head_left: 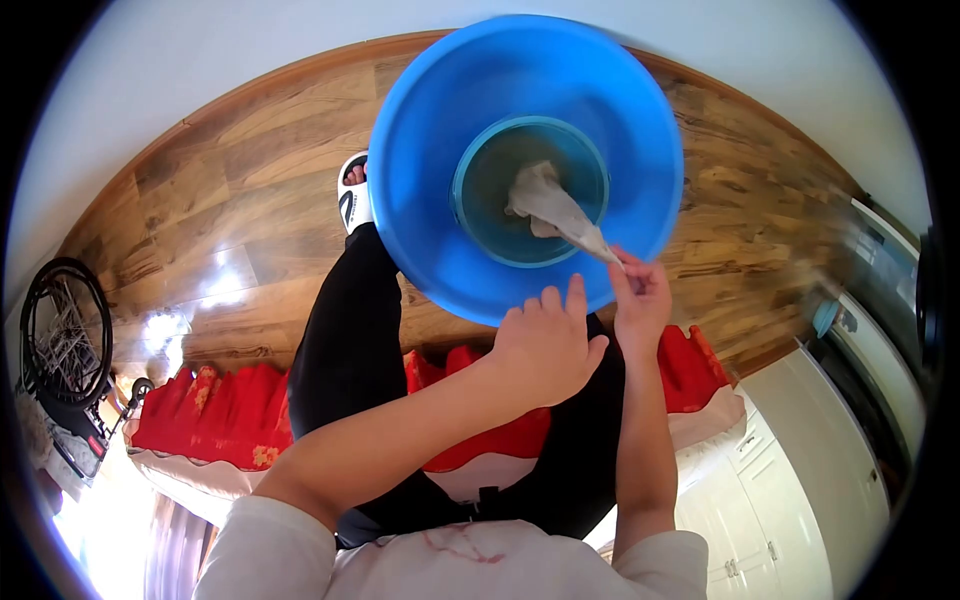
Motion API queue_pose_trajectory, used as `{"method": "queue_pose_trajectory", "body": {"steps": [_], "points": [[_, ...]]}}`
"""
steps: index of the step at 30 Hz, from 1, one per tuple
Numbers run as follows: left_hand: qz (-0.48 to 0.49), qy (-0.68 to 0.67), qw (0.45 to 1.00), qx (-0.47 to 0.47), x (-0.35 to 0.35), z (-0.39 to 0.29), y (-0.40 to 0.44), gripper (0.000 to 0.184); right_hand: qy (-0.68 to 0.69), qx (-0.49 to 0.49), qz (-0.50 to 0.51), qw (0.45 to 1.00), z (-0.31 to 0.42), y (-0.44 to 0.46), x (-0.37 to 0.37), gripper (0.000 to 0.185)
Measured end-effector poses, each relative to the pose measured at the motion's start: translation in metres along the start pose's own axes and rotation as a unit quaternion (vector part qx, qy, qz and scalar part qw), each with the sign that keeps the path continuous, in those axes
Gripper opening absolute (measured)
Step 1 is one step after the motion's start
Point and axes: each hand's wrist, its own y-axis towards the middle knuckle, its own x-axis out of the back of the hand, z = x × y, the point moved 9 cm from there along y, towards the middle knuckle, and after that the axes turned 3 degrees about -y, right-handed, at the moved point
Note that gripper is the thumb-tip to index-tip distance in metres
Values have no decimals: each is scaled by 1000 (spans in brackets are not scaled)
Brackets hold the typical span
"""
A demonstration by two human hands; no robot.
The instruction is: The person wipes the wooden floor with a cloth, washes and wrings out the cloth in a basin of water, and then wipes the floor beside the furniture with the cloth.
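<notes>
Cloth [560,212], one piece, pale and wet-looking: gathered end in the smaller teal container, the rest drawn out as a slanting, narrowing length across that container's rim towards the right hand.

Right hand [643,300]: at the near right edge of the basin; fingers together, clamped on the narrow tip of the cloth.

Left hand [548,350]: back uppermost, beside the right hand at the near rim of the basin; fingers apart, index extended forward, thumb out to the side. Whether it touches the rim, cannot tell.

Teal container [533,121]: round, standing inside the basin, with murky liquid in it.

Blue basin [420,180]: large, round, wide-rimmed, in front of the person, between the wall and the seat.

Wooden floor [270,150]: brown planks, glossy at left.

Red cover [225,415]: patterned, frilled, on the seat beneath the person.

White sandal [355,205]: on one foot, just beside the basin's left side.
</notes>
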Motion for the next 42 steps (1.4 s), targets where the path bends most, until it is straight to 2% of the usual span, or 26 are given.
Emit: {"method": "queue_pose_trajectory", "body": {"steps": [2, 3, 6, 7, 9, 12, 15, 18, 21, 24, 27, 30, 31, 33, 38, 39, 42], "points": [[14, -74, 997, 19, -2, 0, 4, 78, 40, 17, -1, 999, 18, -7, 4, 15], [-10, -133, 991, 23, -2, -1, 6, 77, 45, 17, -6, 999, 19, -7, 6, 16], [-61, -329, 942, 24, -16, 5, 17, 74, 73, 15, -12, 997, 19, 0, 10, 18], [-62, -409, 910, 17, -27, 11, 23, 73, 84, 10, -12, 996, 22, 4, 10, 19], [-36, -605, 779, 158, -41, 26, 31, 62, 106, 16, -14, 994, 30, 4, 15, 19], [-28, -749, 625, 217, -33, 28, 32, 63, 133, 40, -7, 990, 45, 2, 18, 19], [-54, -783, 562, 261, -36, 36, 37, 55, 162, 42, 14, 986, 51, -3, 20, 19], [-62, -770, 584, 250, -33, 34, 42, 57, 184, 41, 31, 982, 50, -6, 22, 19], [-86, -720, 650, 228, -24, 29, 42, 49, 174, 44, 42, 983, 47, -5, 25, 19], [-82, -573, 798, 166, -18, 25, 50, 37, 180, 33, 65, 981, 45, -5, 26, 19], [-119, -498, 846, 147, -15, 24, 52, 26, 179, 22, 78, 980, 43, -5, 27, 18], [-155, -417, 886, 128, -6, 23, 48, 23, 177, 9, 74, 981, 36, -1, 30, 17], [-192, -373, 903, 89, 2, 17, 45, 21, 172, -1, 64, 983, 30, 0, 33, 17], [-261, -280, 924, 9, 15, 2, 33, 17, 151, -28, 65, 986, 17, 3, 33, 15], [-245, -256, 932, -74, 8, -16, 26, 16, 101, -165, 143, 971, -19, 0, 13, 14], [-247, -265, 929, -74, 8, -16, 26, 16, 131, -182, 159, 961, -23, -3, 9, 22], [-280, -248, 920, -113, 19, -23, 23, 17, 265, -382, 100, 880, -26, -16, 9, 40]]}}
